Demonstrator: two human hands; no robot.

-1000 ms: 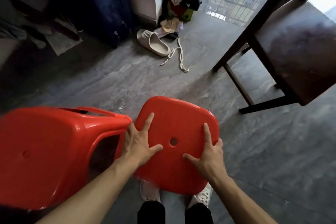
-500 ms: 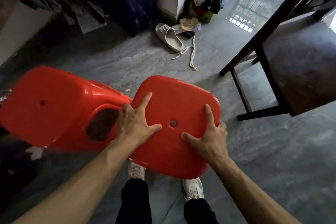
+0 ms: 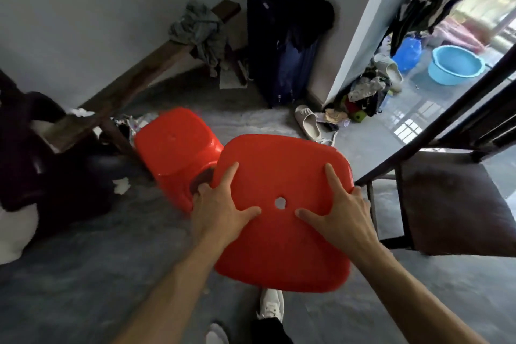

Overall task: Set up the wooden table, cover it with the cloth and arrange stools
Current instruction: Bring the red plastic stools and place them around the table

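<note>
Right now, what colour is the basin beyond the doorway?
Light blue basin, seen in the head view.

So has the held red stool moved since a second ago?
Yes. The red stool now overlaps the wooden table's leg, so it has shifted toward the table.

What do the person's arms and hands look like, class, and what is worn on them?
Both forearms are bare with no sleeves in view. The left hand and right hand wear no gloves, rings, watch or bands. Lower down, dark trousers and a white lace-up shoe show.
</note>
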